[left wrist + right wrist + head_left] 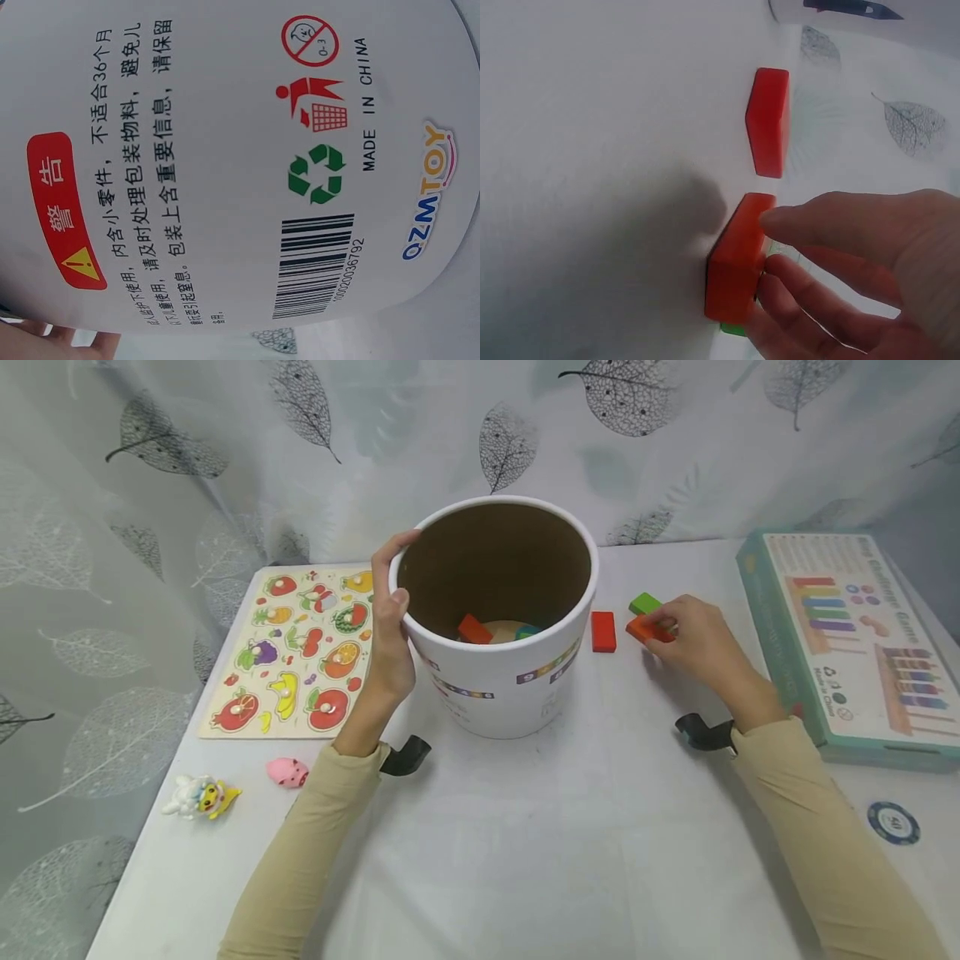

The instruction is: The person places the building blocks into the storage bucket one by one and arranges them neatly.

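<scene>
My left hand grips the rim of a white bucket, with the thumb outside its near wall. A red-orange block and a teal block show inside it. To the right of the bucket, my right hand pinches an orange block between thumb and fingers; in the right wrist view the thumb lies on its upper end. Just behind that orange block is a green block, partly hidden. A red block lies between the bucket and my right hand. Printed labels on the bucket's wall fill the left wrist view.
A wooden fruit puzzle board lies left of the bucket, with a pink pig toy and a yellow-and-white figurine in front. On the right are a teal game box and a round chip. A leaf-print curtain hangs behind.
</scene>
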The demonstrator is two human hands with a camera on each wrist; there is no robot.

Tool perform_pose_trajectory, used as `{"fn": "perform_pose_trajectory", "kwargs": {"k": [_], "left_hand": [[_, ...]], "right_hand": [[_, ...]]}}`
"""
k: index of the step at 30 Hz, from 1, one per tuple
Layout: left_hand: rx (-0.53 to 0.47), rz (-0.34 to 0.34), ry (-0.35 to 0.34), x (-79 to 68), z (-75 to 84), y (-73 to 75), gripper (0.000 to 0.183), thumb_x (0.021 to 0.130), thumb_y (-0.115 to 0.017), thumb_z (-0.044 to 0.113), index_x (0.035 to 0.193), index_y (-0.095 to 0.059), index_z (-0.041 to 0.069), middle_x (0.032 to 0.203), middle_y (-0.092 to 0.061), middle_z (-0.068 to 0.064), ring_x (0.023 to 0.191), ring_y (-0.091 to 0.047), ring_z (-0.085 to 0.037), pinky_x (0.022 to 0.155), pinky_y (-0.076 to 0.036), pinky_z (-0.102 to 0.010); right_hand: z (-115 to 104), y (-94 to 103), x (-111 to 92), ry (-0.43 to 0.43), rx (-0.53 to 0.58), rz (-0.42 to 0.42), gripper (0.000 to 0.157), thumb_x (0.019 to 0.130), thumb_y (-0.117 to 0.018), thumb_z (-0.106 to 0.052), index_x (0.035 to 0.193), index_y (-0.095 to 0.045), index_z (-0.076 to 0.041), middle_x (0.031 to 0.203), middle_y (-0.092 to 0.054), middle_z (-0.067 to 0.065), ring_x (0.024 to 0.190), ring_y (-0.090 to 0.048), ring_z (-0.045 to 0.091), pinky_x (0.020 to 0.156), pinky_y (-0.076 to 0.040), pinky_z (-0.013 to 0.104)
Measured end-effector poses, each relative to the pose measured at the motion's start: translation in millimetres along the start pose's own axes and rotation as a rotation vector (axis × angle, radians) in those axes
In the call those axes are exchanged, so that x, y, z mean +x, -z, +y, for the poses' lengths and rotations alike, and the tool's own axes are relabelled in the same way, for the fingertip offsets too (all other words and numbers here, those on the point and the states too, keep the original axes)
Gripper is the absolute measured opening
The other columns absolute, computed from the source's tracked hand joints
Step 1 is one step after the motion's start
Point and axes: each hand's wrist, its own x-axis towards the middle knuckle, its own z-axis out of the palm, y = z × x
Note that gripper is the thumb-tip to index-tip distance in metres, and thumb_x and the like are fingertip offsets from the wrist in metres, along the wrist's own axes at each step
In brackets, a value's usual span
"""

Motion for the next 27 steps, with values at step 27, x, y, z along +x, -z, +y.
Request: {"fn": "perform_pose_trajectory", "kwargs": {"k": [27], "left_hand": [[0.006, -0.021, -0.015, -0.7, 0.1, 1.4, 0.077, 0.083, -0.043, 0.061, 0.144, -0.031, 0.015, 0.142, -0.043, -0.01, 0.128, -0.042, -0.031, 0.106, -0.037, -0.051]], "right_hand": [[-22.4, 23.4, -4.4, -0.001, 0.022, 0.131, 0.047, 0.086, -0.066, -0.007, 0.132, -0.057, 0.001, 0.122, -0.054, 0.025, 0.107, -0.053, 0.042, 0.089, -0.048, 0.055]]}}
